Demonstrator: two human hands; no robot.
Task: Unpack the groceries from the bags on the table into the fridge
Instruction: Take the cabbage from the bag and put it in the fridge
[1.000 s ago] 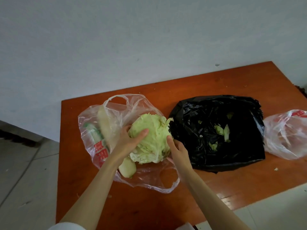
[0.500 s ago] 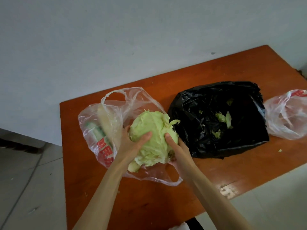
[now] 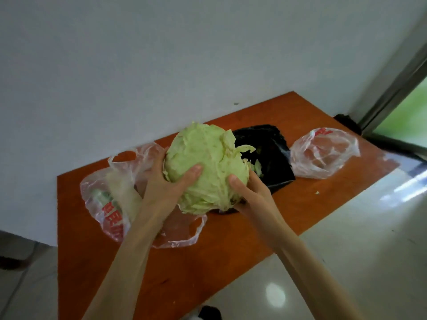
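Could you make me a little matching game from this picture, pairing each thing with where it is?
Things:
1. pale green round cabbage
2. black plastic bag
3. clear plastic bag with red print
4. orange-brown wooden table

Places:
A. under all the bags
B. on the table's left part
C. held up between the left hand and right hand
D. between the two clear bags

Pairs: 1-C, 2-D, 3-B, 4-A

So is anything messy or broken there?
A little. Loose green leaf scraps lie inside the black bag, and a green bit sits on the table. The cabbage has ragged, torn outer leaves.
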